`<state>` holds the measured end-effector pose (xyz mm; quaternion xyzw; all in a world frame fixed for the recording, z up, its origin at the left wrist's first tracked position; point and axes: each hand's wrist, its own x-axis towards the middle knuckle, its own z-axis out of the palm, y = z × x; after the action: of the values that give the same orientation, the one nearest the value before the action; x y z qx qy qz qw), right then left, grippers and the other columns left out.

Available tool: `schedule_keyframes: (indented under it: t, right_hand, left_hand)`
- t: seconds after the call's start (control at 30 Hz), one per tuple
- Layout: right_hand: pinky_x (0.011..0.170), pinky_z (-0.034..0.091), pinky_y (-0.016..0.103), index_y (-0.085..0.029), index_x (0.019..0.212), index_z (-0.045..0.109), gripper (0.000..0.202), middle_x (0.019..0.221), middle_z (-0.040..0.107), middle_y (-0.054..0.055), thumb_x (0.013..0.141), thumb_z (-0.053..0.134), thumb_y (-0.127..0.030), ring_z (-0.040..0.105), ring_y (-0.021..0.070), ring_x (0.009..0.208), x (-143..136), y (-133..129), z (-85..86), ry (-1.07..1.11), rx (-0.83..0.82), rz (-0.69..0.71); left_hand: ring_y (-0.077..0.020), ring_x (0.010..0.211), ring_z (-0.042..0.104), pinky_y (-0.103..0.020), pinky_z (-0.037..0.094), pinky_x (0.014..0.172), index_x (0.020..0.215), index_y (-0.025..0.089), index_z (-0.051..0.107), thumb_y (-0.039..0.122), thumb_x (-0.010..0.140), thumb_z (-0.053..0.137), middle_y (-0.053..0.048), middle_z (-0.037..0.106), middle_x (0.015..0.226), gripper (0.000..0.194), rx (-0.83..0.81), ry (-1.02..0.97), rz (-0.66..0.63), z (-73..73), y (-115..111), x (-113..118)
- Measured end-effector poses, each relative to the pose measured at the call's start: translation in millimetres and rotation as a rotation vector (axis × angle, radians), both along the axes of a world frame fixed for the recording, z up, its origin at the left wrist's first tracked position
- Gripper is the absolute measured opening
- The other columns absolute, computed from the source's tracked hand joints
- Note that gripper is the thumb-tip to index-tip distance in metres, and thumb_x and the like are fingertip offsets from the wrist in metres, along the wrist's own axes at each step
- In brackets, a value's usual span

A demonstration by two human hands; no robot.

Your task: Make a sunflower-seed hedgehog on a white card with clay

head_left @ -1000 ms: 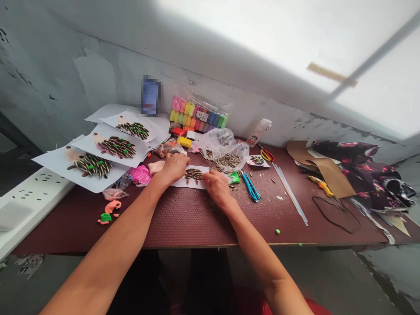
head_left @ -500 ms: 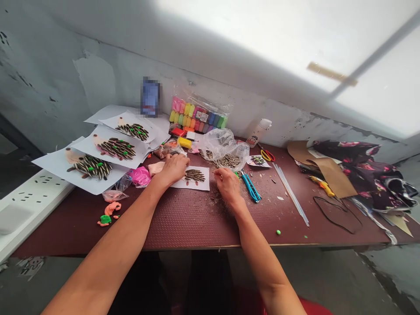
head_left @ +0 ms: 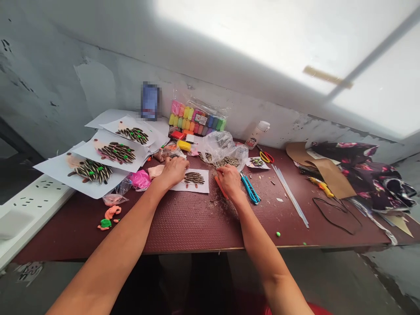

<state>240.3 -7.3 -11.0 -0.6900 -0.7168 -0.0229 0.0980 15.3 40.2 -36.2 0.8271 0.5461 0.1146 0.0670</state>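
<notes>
Fingers of the right hand (head_left: 229,180) curl down over the near end of a thin orange stick (head_left: 220,187), which lies flat on the maroon table (head_left: 183,227). Whether the grip has actually closed on the stick cannot be told, since the back of the hand hides the fingertips. The stick's long axis runs slantwise, from under the knuckles down and toward the person, ending just beside the right edge of the small white card (head_left: 193,181). That card sits immediately to the left of the right hand, between the two hands, with a hedgehog shape of striped sunflower seeds (head_left: 194,178) laid on it. The left hand (head_left: 173,170) rests loosely closed on the card's left edge, pinning it flat; it grips nothing that shows. So the right hand is the nearer one to the stick, and the seed figure lies to its left, close by.

Past the right hand, the blue utility knife (head_left: 251,189) lies just beside the wrist, its length slanting the same way as the stick. Behind both hands a clear bag of seeds (head_left: 223,151) slumps open. Further left, three finished seed hedgehogs on white sheets (head_left: 108,153) overlap one another, and pink clay (head_left: 139,179) lies near the left wrist.
</notes>
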Motion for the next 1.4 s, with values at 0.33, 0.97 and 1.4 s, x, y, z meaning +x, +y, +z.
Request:
schedule_keyframes:
  t: [0.33, 0.97, 1.4]
  right_hand:
    - [0.081, 0.038, 0.034, -0.014, 0.096, 0.076, 0.018, 0.104, 0.069, 0.017, 0.092, 0.06, -0.022, 0.057, 0.0269, 0.096, 0, 27, -6.8, -0.168, -0.046, -0.018]
    - [0.076, 0.04, 0.028, -0.016, 0.096, 0.074, 0.024, 0.091, 0.072, 0.008, 0.094, 0.051, -0.022, 0.061, 0.0191, 0.082, 8, 22, 3.7, 0.276, 0.086, -0.037]
    - [0.067, 0.042, 0.024, -0.016, 0.091, 0.077, 0.024, 0.075, 0.07, 0.001, 0.083, 0.056, -0.025, 0.055, 0.0135, 0.067, -6, -1, 5.0, 0.788, -0.125, 0.292]
  left_hand:
    - [-0.0295, 0.107, 0.065, -0.044, 0.045, 0.092, 0.096, 0.022, 0.075, 0.012, 0.086, 0.052, -0.013, 0.073, 0.112, 0.027, 0.013, -0.026, -0.015, -2.9, 1, -1]
    - [-0.0287, 0.105, 0.065, -0.043, 0.044, 0.091, 0.096, 0.023, 0.075, 0.013, 0.086, 0.051, -0.012, 0.073, 0.111, 0.027, 0.019, -0.015, -0.01, -1.9, 1, -1]
    - [-0.031, 0.107, 0.065, -0.045, 0.044, 0.092, 0.098, 0.021, 0.074, 0.012, 0.087, 0.051, -0.013, 0.072, 0.111, 0.028, 0.021, -0.021, -0.003, -4.4, 1, -1]
